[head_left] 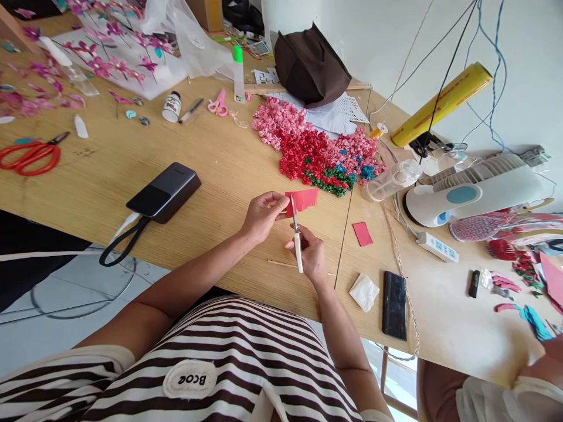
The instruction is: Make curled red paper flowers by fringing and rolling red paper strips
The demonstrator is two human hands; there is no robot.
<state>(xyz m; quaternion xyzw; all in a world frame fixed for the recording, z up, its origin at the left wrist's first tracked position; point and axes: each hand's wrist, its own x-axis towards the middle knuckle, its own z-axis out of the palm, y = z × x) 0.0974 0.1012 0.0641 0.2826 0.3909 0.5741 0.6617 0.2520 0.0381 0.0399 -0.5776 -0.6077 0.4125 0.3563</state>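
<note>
Near the front edge of the surface (229, 170), the left hand (263, 217) pinches a red fringed piece (305, 200), the right hand (312, 253) grips scissors (298, 249) — too deep cut could sever the piece.

Hands (260, 218), scissors (298, 252) across fringed red strip (307, 199), flower heap (303, 155) beyond
</note>
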